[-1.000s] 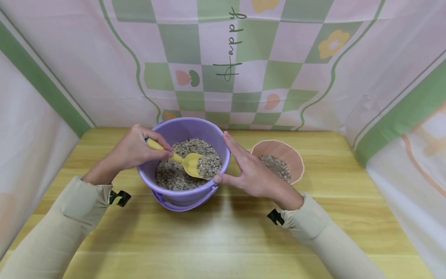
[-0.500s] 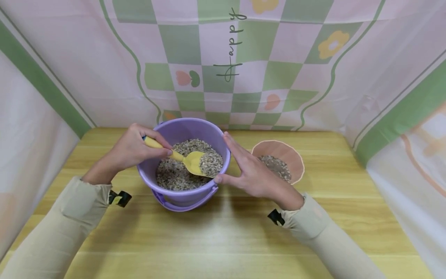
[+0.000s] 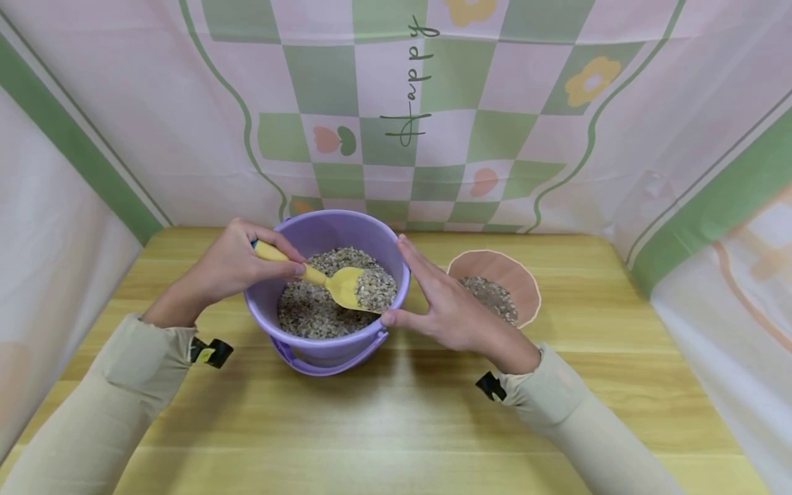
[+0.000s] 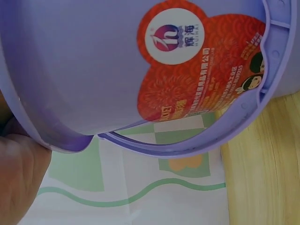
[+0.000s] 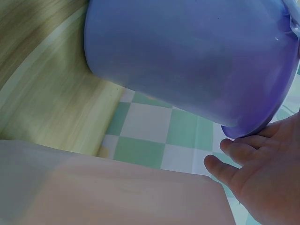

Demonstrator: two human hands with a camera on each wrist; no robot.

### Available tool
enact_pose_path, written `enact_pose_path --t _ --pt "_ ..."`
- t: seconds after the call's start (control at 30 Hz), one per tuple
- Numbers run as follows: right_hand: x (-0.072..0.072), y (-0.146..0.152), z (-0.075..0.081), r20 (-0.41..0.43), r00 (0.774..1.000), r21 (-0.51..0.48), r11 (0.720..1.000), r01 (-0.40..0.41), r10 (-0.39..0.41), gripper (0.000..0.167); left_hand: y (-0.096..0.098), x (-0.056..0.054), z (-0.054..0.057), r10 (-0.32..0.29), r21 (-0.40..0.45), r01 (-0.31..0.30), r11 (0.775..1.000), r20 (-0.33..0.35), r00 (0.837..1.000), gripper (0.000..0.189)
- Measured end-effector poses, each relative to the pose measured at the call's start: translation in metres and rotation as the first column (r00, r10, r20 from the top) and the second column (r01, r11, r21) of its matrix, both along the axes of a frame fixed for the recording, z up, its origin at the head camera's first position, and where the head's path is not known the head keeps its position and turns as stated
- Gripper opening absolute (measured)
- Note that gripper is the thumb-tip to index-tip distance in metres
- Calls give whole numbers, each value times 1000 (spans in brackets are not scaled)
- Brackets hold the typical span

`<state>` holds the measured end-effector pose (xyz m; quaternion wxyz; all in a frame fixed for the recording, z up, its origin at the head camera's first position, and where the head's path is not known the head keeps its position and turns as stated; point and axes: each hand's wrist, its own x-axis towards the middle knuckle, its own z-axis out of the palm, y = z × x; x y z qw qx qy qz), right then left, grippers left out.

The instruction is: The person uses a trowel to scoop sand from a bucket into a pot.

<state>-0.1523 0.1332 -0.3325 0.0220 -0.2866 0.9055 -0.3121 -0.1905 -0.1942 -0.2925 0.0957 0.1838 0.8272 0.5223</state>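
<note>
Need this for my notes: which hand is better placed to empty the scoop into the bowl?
Likely the left hand: it grips the loaded scoop. The right hand is nearer the bowl but touches the bucket.

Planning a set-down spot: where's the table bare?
Bare: the near table between the sleeves, in front of the purple bucket; also right of the pink bowl, beyond the right sleeve. Crowded: between bucket and bowl, where the right grip touches the bucket.

PLACE: cloth-walled booth point(image 3: 56, 179), wider setting unclear | wood-grain table point(image 3: 396, 426) | checked "Happy" curtain point(image 3: 445, 137)
</note>
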Motion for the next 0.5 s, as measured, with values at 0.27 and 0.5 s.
enact_pose_path --t 0.27,0.5 --pt "0 -1 1 -6 1000 5 1000 1 -1 103 -2 5 1 30 34 -30 999 13 999 20" --pt "-1 -1 0 -4 1000 2 1000 1 -1 103 -4 10 2 61 67 -65 996 61 996 23"
